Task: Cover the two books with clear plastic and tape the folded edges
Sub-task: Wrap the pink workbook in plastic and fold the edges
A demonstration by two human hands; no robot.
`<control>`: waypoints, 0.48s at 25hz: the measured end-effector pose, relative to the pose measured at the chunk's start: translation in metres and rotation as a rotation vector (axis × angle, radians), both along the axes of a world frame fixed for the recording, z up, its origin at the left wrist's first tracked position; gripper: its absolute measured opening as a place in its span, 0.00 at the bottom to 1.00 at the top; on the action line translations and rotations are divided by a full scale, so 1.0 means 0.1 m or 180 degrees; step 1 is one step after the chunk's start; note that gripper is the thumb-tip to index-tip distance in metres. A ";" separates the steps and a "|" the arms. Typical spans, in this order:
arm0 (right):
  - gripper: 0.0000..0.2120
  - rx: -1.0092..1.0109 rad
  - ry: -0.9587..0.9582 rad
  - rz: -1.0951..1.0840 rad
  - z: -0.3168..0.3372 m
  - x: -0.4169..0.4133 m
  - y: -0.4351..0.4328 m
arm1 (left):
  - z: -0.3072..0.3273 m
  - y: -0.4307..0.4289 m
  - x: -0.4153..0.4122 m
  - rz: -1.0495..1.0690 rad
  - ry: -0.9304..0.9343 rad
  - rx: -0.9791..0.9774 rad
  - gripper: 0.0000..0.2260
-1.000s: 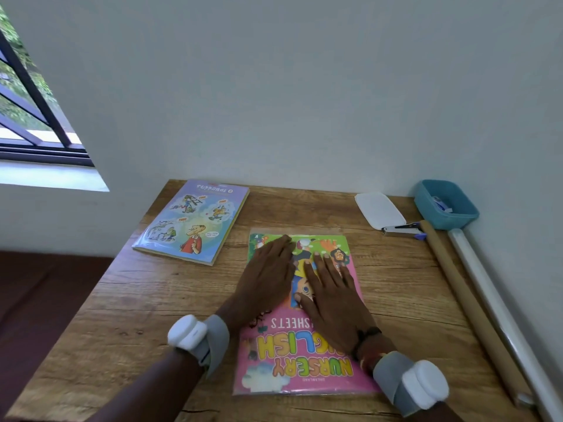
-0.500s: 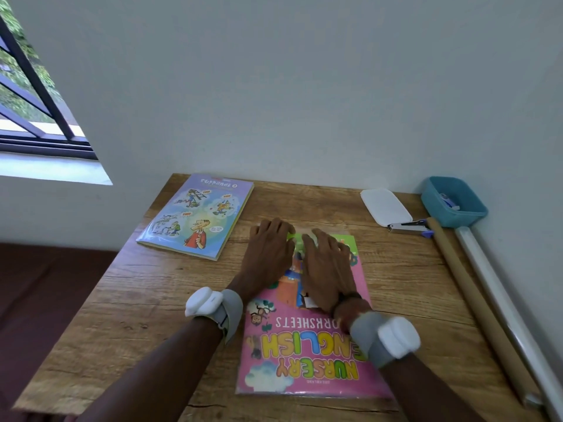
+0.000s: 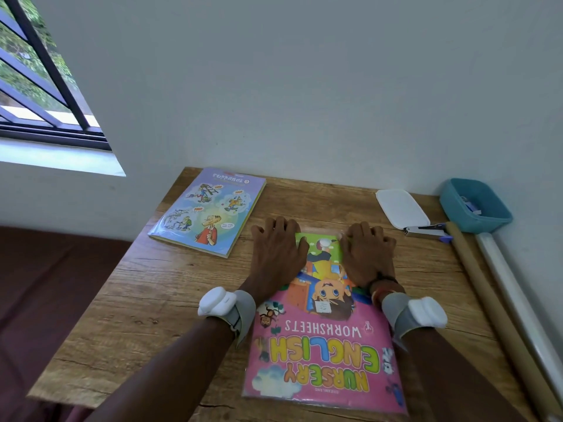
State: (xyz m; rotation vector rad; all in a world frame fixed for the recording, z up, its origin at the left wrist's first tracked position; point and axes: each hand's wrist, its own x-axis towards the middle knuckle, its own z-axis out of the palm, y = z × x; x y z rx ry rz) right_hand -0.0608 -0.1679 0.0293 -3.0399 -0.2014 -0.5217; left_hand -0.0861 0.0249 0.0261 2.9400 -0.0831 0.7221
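A pink "Nursery English Worksheets" book (image 3: 323, 354) lies flat on the wooden table (image 3: 146, 306), wrapped in clear plastic that shows glossy along its far and near edges. My left hand (image 3: 275, 251) rests on the book's far left corner, its fingers curled over the far edge. On the far right corner lies my right hand (image 3: 367, 249), fingers bent over the same edge. A second book (image 3: 207, 210), pale blue with cartoon figures and a shiny cover, lies at the table's far left.
A white flat lid (image 3: 400, 208) and a stapler (image 3: 426, 230) lie at the far right. A teal tray (image 3: 475, 205) stands in the corner. A brown roll (image 3: 493, 300) and a white tube (image 3: 524, 303) run along the right wall.
Both hands slid away from me up the pink book, from its middle to the far edge, and spread apart to the two far corners.
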 end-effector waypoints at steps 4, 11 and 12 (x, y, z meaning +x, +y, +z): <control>0.11 -0.0392 -0.0118 -0.0286 0.10 -0.04 0.04 | -0.01 -0.01 0.02 -0.0059 0.0045 -0.0079 0.13; 0.08 0.0068 -0.0089 0.0610 0.04 -0.07 0.68 | -0.05 0.06 0.04 0.0097 0.0054 -0.0169 0.10; 0.09 -0.0066 -0.0086 0.0500 0.02 -0.05 0.54 | -0.05 0.06 0.04 0.0165 0.0064 -0.0191 0.11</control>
